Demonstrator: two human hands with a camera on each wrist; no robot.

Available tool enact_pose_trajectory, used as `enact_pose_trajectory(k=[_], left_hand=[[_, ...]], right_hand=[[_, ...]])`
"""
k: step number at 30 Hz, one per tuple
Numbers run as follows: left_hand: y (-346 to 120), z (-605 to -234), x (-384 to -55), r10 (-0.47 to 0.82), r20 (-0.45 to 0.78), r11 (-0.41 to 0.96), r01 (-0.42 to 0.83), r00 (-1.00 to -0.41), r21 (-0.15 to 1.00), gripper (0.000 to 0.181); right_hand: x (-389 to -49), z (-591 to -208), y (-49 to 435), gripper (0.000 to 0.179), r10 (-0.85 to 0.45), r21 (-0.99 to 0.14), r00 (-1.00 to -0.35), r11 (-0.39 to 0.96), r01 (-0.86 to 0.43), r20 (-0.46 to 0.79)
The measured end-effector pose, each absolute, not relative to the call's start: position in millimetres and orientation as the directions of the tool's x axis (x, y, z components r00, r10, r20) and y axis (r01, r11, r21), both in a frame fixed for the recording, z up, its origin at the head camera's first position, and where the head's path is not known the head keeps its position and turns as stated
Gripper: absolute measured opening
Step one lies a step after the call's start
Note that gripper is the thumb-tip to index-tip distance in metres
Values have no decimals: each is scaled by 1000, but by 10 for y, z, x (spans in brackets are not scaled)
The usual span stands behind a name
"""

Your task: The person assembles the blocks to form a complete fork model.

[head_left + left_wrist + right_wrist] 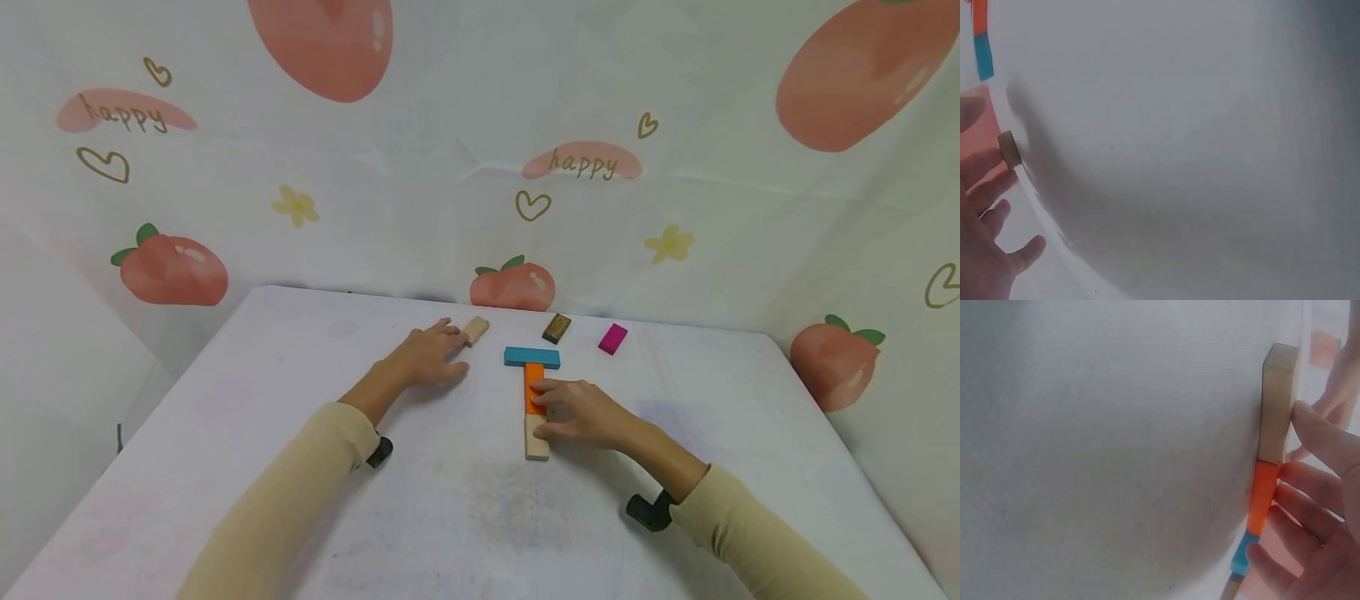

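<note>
On the white table, a blue block (532, 357) lies crosswise at the far end of an orange block (534, 377). A plain wooden block (536, 448) continues the line on the near side, so the three form a T. My right hand (588, 414) rests on this line: its thumb touches the wooden block (1277, 412), and its fairly straight fingers lie along the orange block (1264, 494). My left hand (429, 357) reaches with spread fingers to a second plain wooden block (476, 331) near the back edge. Whether those fingertips touch it, I cannot tell.
A dark, brown-patterned block (557, 328) and a magenta block (613, 339) lie toward the back edge, beyond and right of the T. Behind the table hangs a white cloth (420, 225) printed with fruit and hearts. Dark wrist cameras show at both cuffs.
</note>
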State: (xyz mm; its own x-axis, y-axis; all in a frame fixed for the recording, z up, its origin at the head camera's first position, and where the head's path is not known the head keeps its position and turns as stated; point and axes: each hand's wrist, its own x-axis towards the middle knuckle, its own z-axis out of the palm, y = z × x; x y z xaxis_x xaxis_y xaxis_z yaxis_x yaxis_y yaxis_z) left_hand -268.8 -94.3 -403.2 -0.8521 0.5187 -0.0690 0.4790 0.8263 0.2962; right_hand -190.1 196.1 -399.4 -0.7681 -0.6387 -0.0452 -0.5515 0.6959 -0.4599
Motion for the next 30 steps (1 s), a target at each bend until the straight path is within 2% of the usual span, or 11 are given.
enact_pose_trajectory(k=[12,21,30], left_hand=[[-790,-4044,-2678,536,-69,812,491,-842,316,59],[-739,-4029,-2701,521,-193,837,453,-831,308,68],[-638,-4014,-2710,530,-212,829,448,-821,335,71]], right_hand=[[-1888,-3979,1964,50,-631,-466,-773,702,-539,-57],[-1893,-3984,1961,50,-632,-450,-773,707,-546,-57],[-1902,-3984,1962,49,-629,-457,-775,706,-540,-57]])
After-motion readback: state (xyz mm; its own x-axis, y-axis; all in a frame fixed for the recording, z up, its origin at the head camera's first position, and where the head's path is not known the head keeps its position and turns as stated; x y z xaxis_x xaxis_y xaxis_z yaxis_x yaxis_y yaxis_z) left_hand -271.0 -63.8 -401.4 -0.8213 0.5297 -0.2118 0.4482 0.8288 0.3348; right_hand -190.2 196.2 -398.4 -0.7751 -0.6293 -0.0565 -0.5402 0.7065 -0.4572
